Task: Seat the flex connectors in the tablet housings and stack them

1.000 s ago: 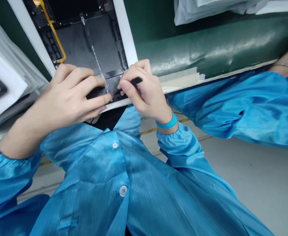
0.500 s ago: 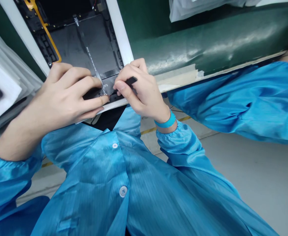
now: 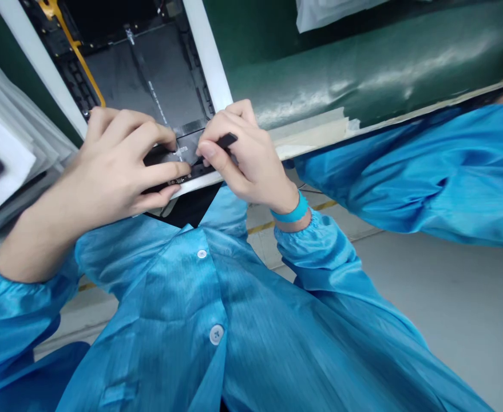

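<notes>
An opened tablet-like device (image 3: 148, 80) with a white frame lies on the bench, its dark inner plate and a thin flat ribbon cable (image 3: 157, 109) showing. My left hand (image 3: 118, 166) rests on its near edge, fingers stretched flat and pressing down beside the cable's end. My right hand (image 3: 242, 157) is closed in a pinch on a small black stick-like tool (image 3: 225, 140), whose tip meets the device next to my left fingertips. A blue wristband circles my right wrist.
A green conveyor belt (image 3: 363, 74) runs to the right behind the device. White foam trays (image 3: 6, 149) are stacked at the left. A co-worker's blue sleeve (image 3: 427, 171) lies along the bench edge at right. A yellow flex strip (image 3: 75, 51) crosses the device's far left.
My left fingers have slid a little further over the cable's end. My right hand and the tool have hardly moved.
</notes>
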The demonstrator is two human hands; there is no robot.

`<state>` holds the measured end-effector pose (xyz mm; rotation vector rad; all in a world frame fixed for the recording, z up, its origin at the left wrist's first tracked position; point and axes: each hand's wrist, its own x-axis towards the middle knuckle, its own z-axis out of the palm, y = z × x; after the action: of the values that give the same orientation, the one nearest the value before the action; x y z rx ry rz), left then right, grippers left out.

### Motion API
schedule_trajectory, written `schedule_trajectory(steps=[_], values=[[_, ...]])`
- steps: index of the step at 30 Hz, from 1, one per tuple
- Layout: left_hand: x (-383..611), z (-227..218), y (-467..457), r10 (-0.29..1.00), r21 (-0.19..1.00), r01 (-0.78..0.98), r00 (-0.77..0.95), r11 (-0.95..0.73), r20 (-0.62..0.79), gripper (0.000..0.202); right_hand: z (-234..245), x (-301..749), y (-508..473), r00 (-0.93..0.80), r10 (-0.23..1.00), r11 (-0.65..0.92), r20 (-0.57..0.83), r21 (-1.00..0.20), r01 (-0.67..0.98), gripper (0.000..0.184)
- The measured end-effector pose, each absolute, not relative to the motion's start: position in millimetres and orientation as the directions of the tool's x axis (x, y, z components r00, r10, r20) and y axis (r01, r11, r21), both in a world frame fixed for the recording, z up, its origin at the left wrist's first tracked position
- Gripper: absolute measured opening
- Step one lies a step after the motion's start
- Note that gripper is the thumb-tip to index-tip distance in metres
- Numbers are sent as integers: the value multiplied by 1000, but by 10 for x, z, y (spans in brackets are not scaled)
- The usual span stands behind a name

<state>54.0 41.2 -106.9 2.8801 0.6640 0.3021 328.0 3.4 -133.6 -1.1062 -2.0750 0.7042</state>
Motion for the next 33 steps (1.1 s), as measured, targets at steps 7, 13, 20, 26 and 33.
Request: schedule_trajectory(steps=[7,13,20,26,33], values=[[481,-1127,375,465,266,409,863,-873,199,30,-1378,3285,59,-403,833,541,379,-711,449,52],[484,-1089,377,471,209,438,869,-875,153,33,-1412,3285,64,-441,831,534,340,-710,459,54],[491,-1077,394,488,221,455,863,-862,126,33,-1391,3282,59,-424,834,533,353,-713,455,54],[528,-1040,401,494,253,455,861,-854,119,32,-1438,3283,107,-469,790,601,395,-652,463,54],[556,-1010,421,514,280,477,855,-833,71,36,-1400,3311,94,-470,827,527,308,-716,458,53]])
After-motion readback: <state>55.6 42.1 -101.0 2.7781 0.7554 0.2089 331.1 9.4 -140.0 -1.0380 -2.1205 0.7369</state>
